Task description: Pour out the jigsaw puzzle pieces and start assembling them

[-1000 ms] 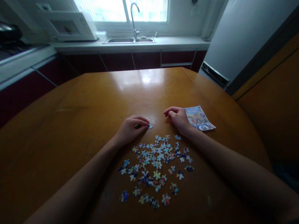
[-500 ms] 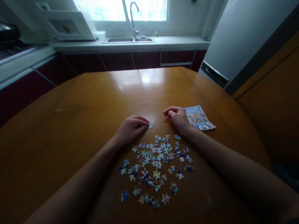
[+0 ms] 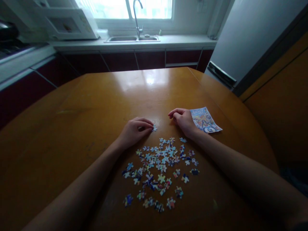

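Note:
My left hand [image 3: 136, 132] rests on the table, thumb and forefinger closed on a small pale-blue jigsaw piece [image 3: 155, 128]. Whether that is one piece or a few joined, I cannot tell. To the right, my right hand [image 3: 184, 121] is held with its fingers curled and drawn together; anything inside them is hidden. Its wrist side overlaps the left edge of a printed picture sheet [image 3: 204, 119] in blue and orange. Between my forearms lies a loose spread of jigsaw pieces [image 3: 165, 159], mostly light blue in the middle, with darker and multicoloured ones nearer me.
All of this is on a glossy brown wooden table [image 3: 108, 96] with a rounded edge. Beyond it stand a counter with a sink [image 3: 122, 39] and tap, and a white microwave [image 3: 69, 25]. A grey fridge [image 3: 250, 38] rises at the right.
The view has tipped down very slightly, so everything sits a little higher in the frame. Both hands keep their places and shapes.

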Demonstrator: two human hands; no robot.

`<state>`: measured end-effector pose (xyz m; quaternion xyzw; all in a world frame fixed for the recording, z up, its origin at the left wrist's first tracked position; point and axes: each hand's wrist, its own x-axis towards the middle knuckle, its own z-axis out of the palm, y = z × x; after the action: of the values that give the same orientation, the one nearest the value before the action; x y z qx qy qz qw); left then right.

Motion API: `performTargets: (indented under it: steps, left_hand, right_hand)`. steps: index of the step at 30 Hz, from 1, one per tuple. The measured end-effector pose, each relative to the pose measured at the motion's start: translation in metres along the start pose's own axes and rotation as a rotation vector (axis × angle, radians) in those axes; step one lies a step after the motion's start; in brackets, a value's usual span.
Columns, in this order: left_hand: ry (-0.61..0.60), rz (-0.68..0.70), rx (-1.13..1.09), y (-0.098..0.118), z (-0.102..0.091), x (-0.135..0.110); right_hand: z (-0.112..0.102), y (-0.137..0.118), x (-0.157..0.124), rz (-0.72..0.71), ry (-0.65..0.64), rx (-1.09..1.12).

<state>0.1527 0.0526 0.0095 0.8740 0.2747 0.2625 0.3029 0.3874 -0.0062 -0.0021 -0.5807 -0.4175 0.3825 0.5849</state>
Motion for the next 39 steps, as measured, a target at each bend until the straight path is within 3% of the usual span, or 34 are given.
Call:
performTargets:
  steps: [39]
  left_hand:
    - [0.01, -0.01, -0.031, 0.0005, 0.0012, -0.0006]
  right_hand:
    - [-0.0001, -0.0026, -0.0011, 0.018, 0.005, -0.021]
